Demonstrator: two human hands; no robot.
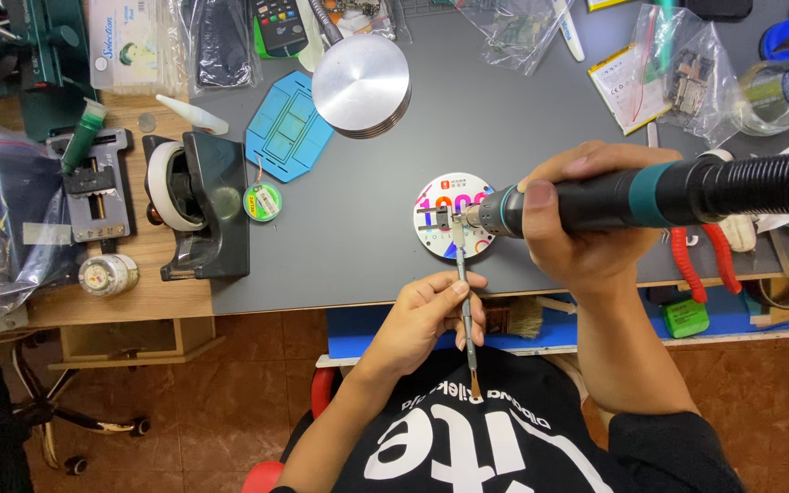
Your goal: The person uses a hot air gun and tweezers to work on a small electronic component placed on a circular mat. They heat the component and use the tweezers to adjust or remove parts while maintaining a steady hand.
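My right hand [586, 224] grips a black and teal hot-air wand [614, 203] with a ribbed hose, its metal nozzle pointing left at a small part clamped on a round colourful disc [431, 224]. My left hand [426, 315] pinches thin tweezers [464, 301] that reach up to the same small part [445, 217] on the disc. The disc lies on a grey work mat [468, 137], near its front edge.
A tape dispenser [195, 205], a solder wire spool [263, 202], a blue moulded tray [287, 128] and a round metal lid [361, 85] sit to the left and behind. Plastic bags of parts [678, 68] lie at the back right. Red-handled pliers [705, 260] rest at the right.
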